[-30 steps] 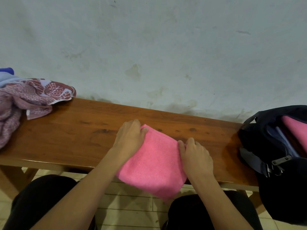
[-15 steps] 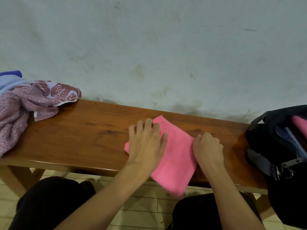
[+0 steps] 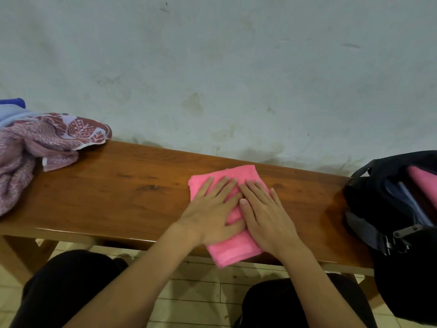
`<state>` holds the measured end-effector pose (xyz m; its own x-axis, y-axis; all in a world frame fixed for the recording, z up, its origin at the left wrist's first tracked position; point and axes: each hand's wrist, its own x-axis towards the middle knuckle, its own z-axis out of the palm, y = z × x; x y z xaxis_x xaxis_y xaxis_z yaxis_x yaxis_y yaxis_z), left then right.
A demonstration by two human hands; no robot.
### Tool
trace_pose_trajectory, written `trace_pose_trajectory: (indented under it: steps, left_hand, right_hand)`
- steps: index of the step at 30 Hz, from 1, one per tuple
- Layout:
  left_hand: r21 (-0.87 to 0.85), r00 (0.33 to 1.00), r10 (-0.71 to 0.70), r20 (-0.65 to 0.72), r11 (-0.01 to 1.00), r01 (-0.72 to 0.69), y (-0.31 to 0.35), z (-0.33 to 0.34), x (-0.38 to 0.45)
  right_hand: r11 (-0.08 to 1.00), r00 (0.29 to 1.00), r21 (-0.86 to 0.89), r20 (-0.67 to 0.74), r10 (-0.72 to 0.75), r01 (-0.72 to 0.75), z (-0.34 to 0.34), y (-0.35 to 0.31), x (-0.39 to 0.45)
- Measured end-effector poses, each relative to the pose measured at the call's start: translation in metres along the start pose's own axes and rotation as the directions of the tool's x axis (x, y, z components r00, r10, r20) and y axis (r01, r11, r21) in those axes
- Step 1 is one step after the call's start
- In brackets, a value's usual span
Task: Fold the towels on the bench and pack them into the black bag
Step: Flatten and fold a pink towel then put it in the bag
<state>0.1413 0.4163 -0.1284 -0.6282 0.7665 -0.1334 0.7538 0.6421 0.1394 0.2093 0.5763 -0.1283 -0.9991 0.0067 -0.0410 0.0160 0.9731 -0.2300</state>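
A folded pink towel (image 3: 238, 253) lies on the wooden bench (image 3: 118, 195), its near end overhanging the front edge. Both hands rest flat on it, fingers straight: the left hand (image 3: 210, 213) and right hand (image 3: 266, 213) side by side and touching, covering most of the towel's middle, so any folds beneath cannot be seen. At the bench's left end sits a heap of patterned towels (image 3: 35, 143), cut off by the frame edge, with a blue cloth (image 3: 13, 105) behind, only partly visible. At the right end the black bag (image 3: 369, 200) stands open; pink and bluish cloth shows inside, its contents otherwise indistinct.
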Motion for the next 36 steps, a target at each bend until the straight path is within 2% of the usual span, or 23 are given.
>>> trace_pose_trajectory:
  steps: [2,4,6,8,10,12,15,17,19,21,23,26,29,32,34,36]
  left_hand:
    - [0.013,0.999,0.037,-0.039,0.999,-0.036,-0.008,0.001,0.002]
    - [0.034,0.996,-0.002,-0.086,0.999,0.005,-0.003,0.002,-0.001]
    - [0.049,0.984,-0.129,-0.121,0.989,0.136,0.008,0.002,-0.005]
    - [0.008,0.944,-0.304,-0.132,0.951,0.308,0.017,-0.001,-0.01]
    - [-0.084,0.892,-0.435,-0.123,0.9,0.427,0.019,-0.006,-0.014]
    - [-0.175,0.863,-0.49,-0.124,0.867,0.467,0.016,-0.009,-0.015]
    - [-0.321,0.858,-0.501,-0.11,0.835,0.447,0.004,-0.014,-0.015]
    - [-0.397,0.872,-0.48,-0.099,0.822,0.408,-0.01,-0.016,-0.012]
    - [-0.344,0.911,-0.381,-0.158,0.886,0.311,-0.02,-0.019,-0.011]
    - [-0.236,0.958,-0.196,-0.209,0.961,0.145,-0.025,-0.02,-0.012]
    - [-0.128,0.98,-0.085,-0.181,0.99,0.063,-0.026,-0.02,-0.013]
    - [0.02,0.975,-0.187,-0.119,0.981,0.191,-0.023,-0.023,-0.017]
    - [0.108,0.925,-0.313,-0.214,0.934,0.341,-0.015,-0.03,-0.02]
    - [0.016,0.895,-0.348,-0.281,0.93,0.366,-0.006,-0.032,-0.023]
    - [-0.075,0.898,-0.337,-0.283,0.941,0.33,-0.006,-0.032,-0.023]
    - [-0.175,0.877,-0.333,-0.346,0.941,0.289,-0.013,-0.03,-0.023]
  right_hand:
    - [0.999,0.998,-0.009,0.024,0.05,-0.05,0.001,-0.001,0.0]
    - [0.994,0.992,-0.031,0.065,0.108,-0.106,0.001,-0.005,-0.001]
    - [0.985,0.981,-0.04,0.09,0.17,-0.167,-0.001,-0.009,-0.001]
    - [0.971,0.969,-0.013,0.058,0.241,-0.24,-0.002,-0.01,0.001]
    - [0.942,0.943,0.086,-0.039,0.329,-0.325,-0.004,-0.01,0.002]
    - [0.882,0.891,0.248,-0.119,0.437,-0.399,-0.007,-0.007,0.003]
    - [0.794,0.843,0.409,-0.099,0.529,-0.45,-0.012,0.001,0.001]
    - [0.789,0.859,0.45,-0.084,0.504,-0.419,-0.011,0.005,0.001]
    - [0.827,0.888,0.429,-0.107,0.447,-0.365,-0.011,0.006,0.0]
    - [0.888,0.899,0.309,-0.169,0.404,-0.341,-0.013,0.005,0.001]
    - [0.914,0.878,0.195,-0.265,0.398,-0.355,-0.016,0.003,0.002]
    - [0.917,0.809,0.218,-0.431,0.398,-0.335,-0.019,0.0,0.001]
    - [0.91,0.762,0.241,-0.497,0.415,-0.339,-0.018,-0.004,0.001]
    - [0.899,0.78,0.257,-0.45,0.435,-0.353,-0.02,-0.004,-0.001]
    - [0.875,0.8,0.288,-0.365,0.476,-0.389,-0.021,-0.003,-0.004]
    - [0.854,0.818,0.28,-0.268,0.508,-0.439,-0.021,-0.002,-0.006]
